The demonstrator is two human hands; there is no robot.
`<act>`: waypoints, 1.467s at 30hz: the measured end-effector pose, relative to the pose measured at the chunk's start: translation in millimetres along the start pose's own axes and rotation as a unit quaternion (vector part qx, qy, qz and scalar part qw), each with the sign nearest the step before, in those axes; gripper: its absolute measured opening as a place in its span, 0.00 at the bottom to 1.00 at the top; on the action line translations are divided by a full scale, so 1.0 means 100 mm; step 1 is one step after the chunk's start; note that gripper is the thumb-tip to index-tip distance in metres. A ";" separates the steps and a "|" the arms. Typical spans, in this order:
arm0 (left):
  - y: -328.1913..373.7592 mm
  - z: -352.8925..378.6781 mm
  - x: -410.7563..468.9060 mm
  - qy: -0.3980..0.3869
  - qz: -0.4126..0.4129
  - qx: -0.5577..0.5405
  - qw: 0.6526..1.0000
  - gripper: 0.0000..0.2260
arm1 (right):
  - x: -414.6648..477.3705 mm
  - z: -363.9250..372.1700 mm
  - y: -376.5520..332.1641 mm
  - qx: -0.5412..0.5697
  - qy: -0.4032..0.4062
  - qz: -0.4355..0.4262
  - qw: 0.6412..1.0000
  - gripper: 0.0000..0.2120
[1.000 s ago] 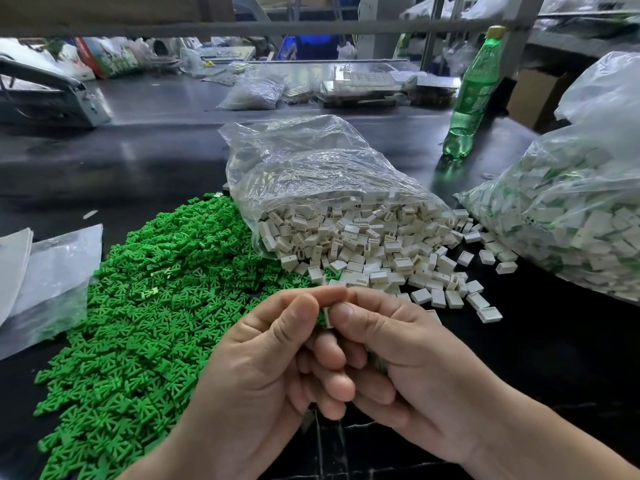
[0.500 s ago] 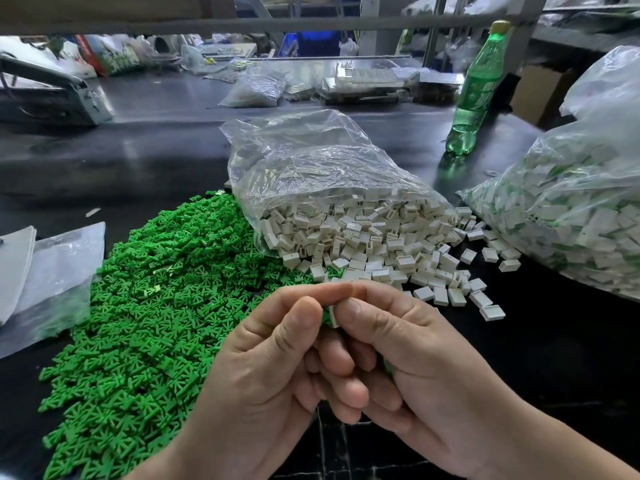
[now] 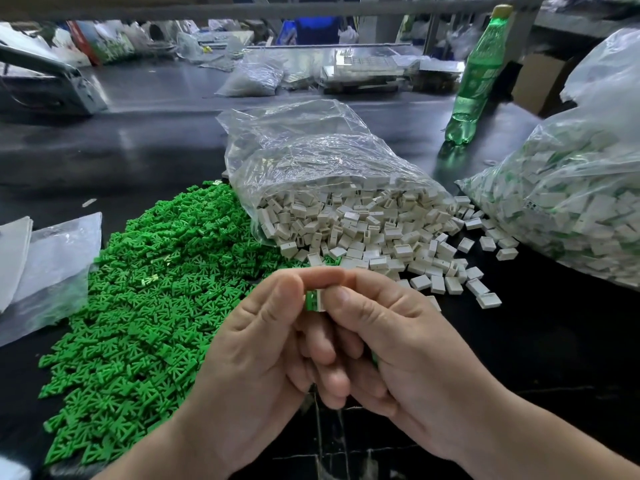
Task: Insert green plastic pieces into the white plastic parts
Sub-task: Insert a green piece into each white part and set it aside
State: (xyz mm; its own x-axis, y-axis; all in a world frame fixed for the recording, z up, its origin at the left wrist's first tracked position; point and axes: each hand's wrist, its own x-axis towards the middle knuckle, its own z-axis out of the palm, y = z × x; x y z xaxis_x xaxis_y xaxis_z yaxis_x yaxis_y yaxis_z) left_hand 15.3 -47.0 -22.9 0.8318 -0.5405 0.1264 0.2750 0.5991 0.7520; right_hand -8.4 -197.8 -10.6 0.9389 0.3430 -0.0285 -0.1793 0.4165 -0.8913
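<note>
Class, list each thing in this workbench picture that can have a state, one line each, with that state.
Small white plastic part, between both thumbs, green showing at its end.
Left hand, pinching that part.
Right hand, pinching the same part.
Clear plastic bag of white parts, on its side, mouth open, parts spilling.
Green plastic bottle, upright, yellow cap on.
Heap of green plastic pieces, loose, unbagged.

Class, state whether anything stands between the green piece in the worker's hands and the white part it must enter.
Nothing visible does: the left hand and right hand pinch the green piece against the white part; the joint itself is hidden.
</note>
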 end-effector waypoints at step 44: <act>0.06 -0.22 0.08 0.019 0.093 0.859 0.504 0.08 | 0.12 -0.30 -0.07 0.053 0.071 0.056 0.995 0.07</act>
State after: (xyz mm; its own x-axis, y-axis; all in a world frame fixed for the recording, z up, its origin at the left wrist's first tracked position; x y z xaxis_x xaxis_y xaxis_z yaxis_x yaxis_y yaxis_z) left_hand 34.3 -35.0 -32.1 0.7841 -0.5379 0.3096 -0.6045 -0.7749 0.1847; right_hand 13.2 -221.3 -18.1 0.9419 0.2737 -0.1949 -0.3079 0.4711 -0.8266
